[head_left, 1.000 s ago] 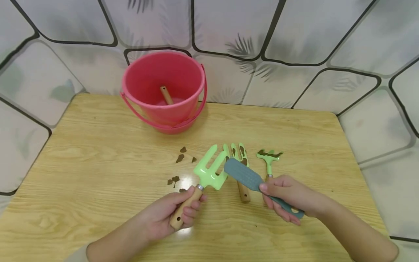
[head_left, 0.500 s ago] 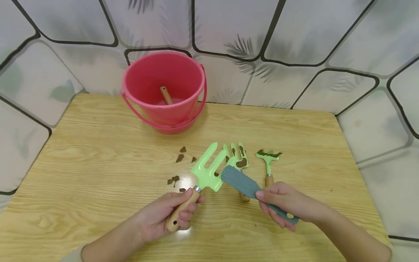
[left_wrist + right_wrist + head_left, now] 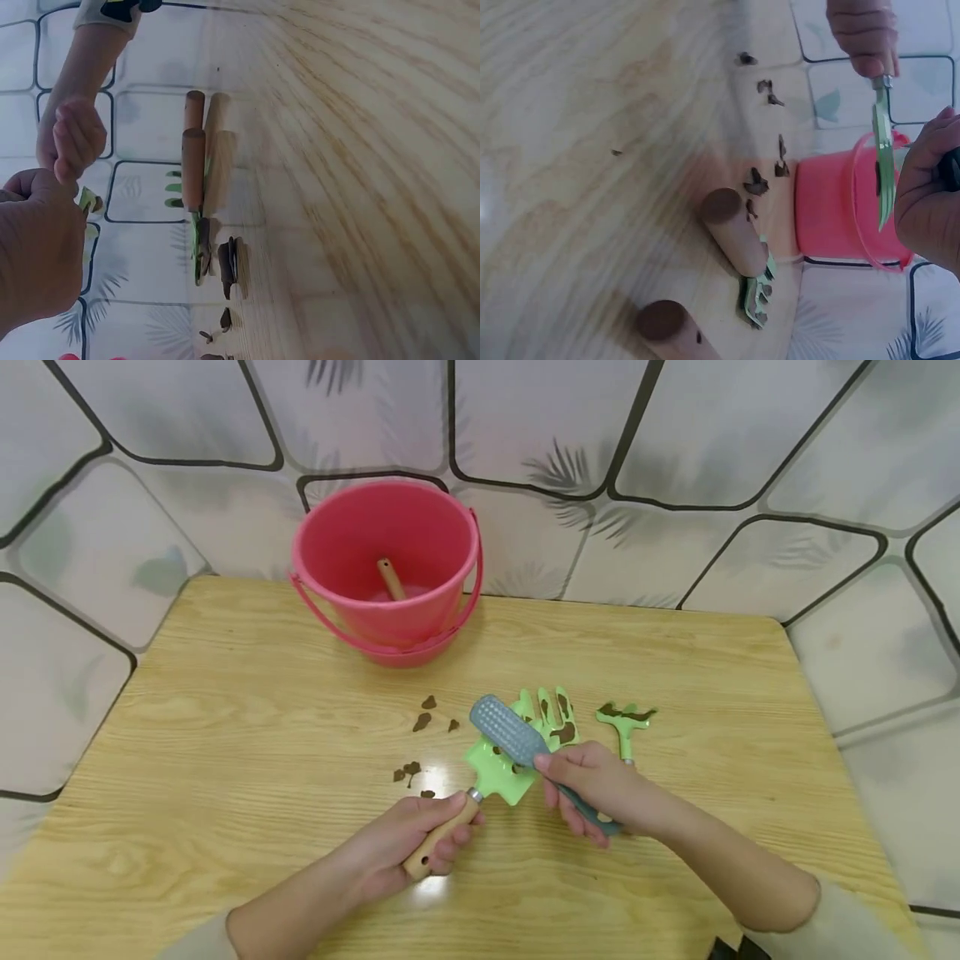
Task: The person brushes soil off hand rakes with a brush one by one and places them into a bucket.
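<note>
My left hand [image 3: 408, 843] grips the wooden handle of a green garden fork [image 3: 497, 778], its head raised over the table and tilted up to the right. My right hand [image 3: 596, 787] pinches the handle of a flat blue-grey brush [image 3: 512, 732] with a dotted face. The brush lies across the fork's tines and hides most of them; some brown patches show beside it. Whether the two touch is hard to tell. In the right wrist view the fork [image 3: 885, 154] appears edge-on, near the right hand [image 3: 934, 199]. The left wrist view shows both hands close together.
Behind the held tools lies a second green fork [image 3: 564, 727] with brown patches, and right of it a small green rake [image 3: 625, 727]. Brown scraps [image 3: 422, 722] are scattered left of the tools. A pink bucket [image 3: 393, 625] containing a wooden-handled tool [image 3: 391, 578] stands near the wall.
The brush has moved left and up, from beside the held fork to across its tines. My left hand has shifted slightly right, still gripping the fork.
</note>
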Action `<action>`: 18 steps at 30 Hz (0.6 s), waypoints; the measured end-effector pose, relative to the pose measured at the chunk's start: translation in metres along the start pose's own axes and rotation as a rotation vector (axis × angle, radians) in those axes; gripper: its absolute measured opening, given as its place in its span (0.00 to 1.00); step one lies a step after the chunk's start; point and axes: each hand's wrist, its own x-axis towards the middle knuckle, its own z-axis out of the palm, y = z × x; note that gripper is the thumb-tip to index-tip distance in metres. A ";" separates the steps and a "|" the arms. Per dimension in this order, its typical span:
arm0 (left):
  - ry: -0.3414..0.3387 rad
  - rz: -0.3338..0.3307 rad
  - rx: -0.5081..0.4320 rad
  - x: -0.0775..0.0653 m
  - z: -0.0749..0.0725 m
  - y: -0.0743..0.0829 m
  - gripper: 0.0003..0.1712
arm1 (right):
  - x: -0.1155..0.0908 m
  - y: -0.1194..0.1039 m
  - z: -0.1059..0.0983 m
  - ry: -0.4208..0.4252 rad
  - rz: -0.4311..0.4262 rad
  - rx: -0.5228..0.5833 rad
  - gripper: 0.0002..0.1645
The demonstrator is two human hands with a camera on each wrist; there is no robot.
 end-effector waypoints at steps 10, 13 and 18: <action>-0.011 -0.003 -0.028 -0.006 -0.006 0.002 0.22 | -0.013 -0.001 -0.017 -0.024 -0.084 0.021 0.32; -0.038 -0.003 -0.085 -0.008 -0.008 0.004 0.19 | -0.021 0.008 -0.022 -0.067 -0.110 0.028 0.31; -0.091 0.020 -0.193 -0.011 -0.011 0.008 0.18 | -0.039 0.023 -0.035 -0.125 -0.151 0.096 0.27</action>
